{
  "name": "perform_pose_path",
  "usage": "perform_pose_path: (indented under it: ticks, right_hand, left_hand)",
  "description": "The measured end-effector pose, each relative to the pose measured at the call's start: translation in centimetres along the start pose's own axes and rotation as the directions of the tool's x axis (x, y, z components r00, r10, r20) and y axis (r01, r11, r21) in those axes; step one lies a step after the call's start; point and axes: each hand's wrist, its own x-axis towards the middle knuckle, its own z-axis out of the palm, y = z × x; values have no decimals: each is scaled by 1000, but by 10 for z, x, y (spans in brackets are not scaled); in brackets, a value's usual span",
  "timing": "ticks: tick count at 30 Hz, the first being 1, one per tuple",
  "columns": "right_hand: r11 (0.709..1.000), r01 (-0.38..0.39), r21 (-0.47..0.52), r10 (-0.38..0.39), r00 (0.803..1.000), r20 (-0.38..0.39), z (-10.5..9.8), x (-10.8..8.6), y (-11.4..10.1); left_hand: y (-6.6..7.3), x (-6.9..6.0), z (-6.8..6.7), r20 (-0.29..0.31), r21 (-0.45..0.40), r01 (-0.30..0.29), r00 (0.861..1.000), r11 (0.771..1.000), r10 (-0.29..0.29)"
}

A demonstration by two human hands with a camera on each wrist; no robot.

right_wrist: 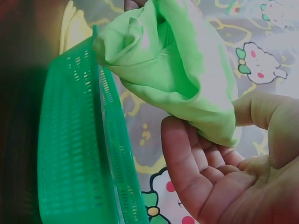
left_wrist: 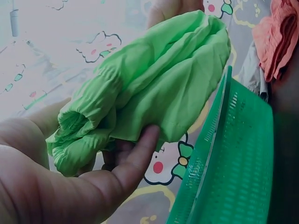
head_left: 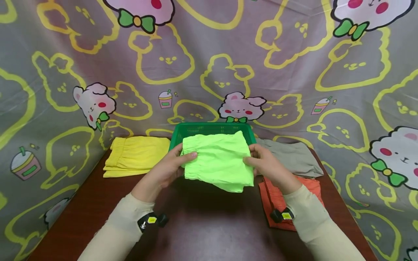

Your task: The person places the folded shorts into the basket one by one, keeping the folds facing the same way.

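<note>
At the centre of the head view, the green garment [head_left: 217, 159], folded into a flat bundle, is held between both hands. Its gathered band is on the left side of the bundle. The left hand [head_left: 171, 163] pinches the banded end, thumb on the upper face, other fingers behind. The right hand [head_left: 266, 163] pinches the opposite edge in the same manner, thumb on the face toward the camera.

Behind the bundle, at mid-frame, is the basket [head_left: 213, 124], green and perforated. The bundle covers most of its front in the head view; whether the two touch cannot be determined.

At the left of the frame, beside the basket, the yellow garment [head_left: 138, 154] lies folded on the table [head_left: 209, 232]. At the right of the frame, the grey garment [head_left: 290, 156] lies folded near the basket. Below it in the frame, the red garment [head_left: 274, 210] lies partly hidden under the right forearm.

A light sleeve covers each forearm; a small dark device is fixed at each wrist. Across the upper frame, a curtain [head_left: 209, 47] printed with yellow outlines and white rabbit faces forms the background.

In the left wrist view, the band forms an open roll at lower left. In the right wrist view, layered folds open toward the camera above the right fingers.
</note>
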Motion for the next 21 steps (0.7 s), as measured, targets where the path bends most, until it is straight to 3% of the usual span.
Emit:
perform_pose_path:
  ticks: [5, 14, 21]
  right_hand:
    - [1000, -1, -28, 0, 999, -33, -2, 13, -4]
    - [999, -12, 51, 15, 998, -57, -4, 38, -5]
    - [998, -60, 19, 61, 995, -81, -7, 56, -7]
  left_hand:
    - [2, 13, -5, -27, -14, 16, 1000, 1000, -17]
    - [7, 37, -14, -139, -31, 110, 984, 993, -114]
    - [8, 57, -18, -189, -79, 105, 975, 991, -119]
